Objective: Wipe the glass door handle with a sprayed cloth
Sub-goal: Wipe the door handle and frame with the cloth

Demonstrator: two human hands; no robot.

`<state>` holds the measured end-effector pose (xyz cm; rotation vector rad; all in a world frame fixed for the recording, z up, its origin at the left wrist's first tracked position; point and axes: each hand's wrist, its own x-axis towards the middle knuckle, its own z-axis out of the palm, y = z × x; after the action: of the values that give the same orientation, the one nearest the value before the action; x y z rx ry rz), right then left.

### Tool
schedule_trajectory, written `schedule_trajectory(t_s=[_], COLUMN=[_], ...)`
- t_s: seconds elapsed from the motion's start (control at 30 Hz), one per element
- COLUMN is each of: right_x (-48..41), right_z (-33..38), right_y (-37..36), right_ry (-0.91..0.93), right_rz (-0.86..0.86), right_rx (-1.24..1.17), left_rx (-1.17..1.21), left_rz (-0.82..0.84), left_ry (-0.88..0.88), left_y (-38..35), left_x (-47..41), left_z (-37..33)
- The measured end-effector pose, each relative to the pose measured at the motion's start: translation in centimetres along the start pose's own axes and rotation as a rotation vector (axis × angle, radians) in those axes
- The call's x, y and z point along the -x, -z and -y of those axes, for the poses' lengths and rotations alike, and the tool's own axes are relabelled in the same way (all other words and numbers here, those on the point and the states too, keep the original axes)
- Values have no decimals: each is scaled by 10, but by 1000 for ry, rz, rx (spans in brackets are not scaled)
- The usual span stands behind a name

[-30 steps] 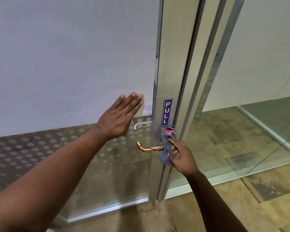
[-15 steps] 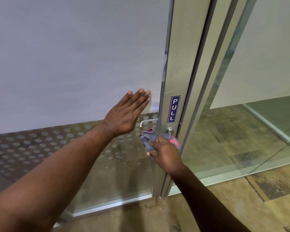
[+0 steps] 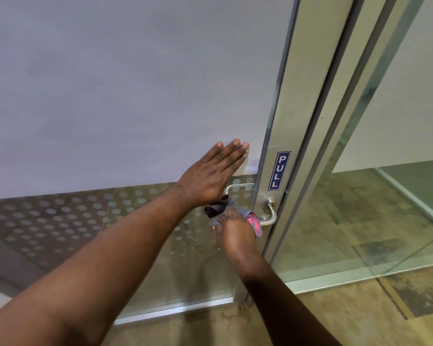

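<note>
A silver lever handle [image 3: 270, 216] juts from the aluminium stile of the glass door [image 3: 280, 116]. Its free left end is wrapped in a grey cloth with a pink edge [image 3: 254, 222], and my right hand [image 3: 231, 232] grips that cloth around the bar. My left hand [image 3: 210, 173] lies flat on the frosted glass just above and left of the handle, fingers straight and together. A second handle [image 3: 238, 187] on the far side shows through the glass, partly behind my left hand.
A blue PULL sticker [image 3: 279, 171] sits on the stile above the handle. The lower glass carries a dotted frosted band [image 3: 85, 216]. To the right stands a fixed glass panel [image 3: 373, 208] with a metal bottom rail, above a brown tiled floor [image 3: 360, 320].
My right hand slid the cloth from the handle's base by the stile leftward along the bar to its free end, uncovering the bend. My left hand stayed pressed flat on the glass.
</note>
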<state>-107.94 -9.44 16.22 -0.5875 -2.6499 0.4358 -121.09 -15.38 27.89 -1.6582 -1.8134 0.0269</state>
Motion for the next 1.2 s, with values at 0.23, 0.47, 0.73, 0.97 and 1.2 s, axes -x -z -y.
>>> schedule_trajectory(t_s=[0.23,0.47,0.73,0.97,1.2], right_x=[24,25,40,54,74], right_z=[-17,-57,-61,-78,-51], right_y=[39,101,150,162,178], right_ry=[-228,-398,-467,-497,-8], right_rz=[-96,-46,-8,-375,-251], right_rx=[-528,-1693,-2040,-1179,-720], left_rx=[128,795,1885,2005,1809], left_rz=[-3,-247,-93,-143,-195], left_ry=[43,475,1073,1232,1299], left_y=[14,20,56,71,83], left_x=[1,12,0,-12,-27], left_z=[-9,-64,-125,-137,-149])
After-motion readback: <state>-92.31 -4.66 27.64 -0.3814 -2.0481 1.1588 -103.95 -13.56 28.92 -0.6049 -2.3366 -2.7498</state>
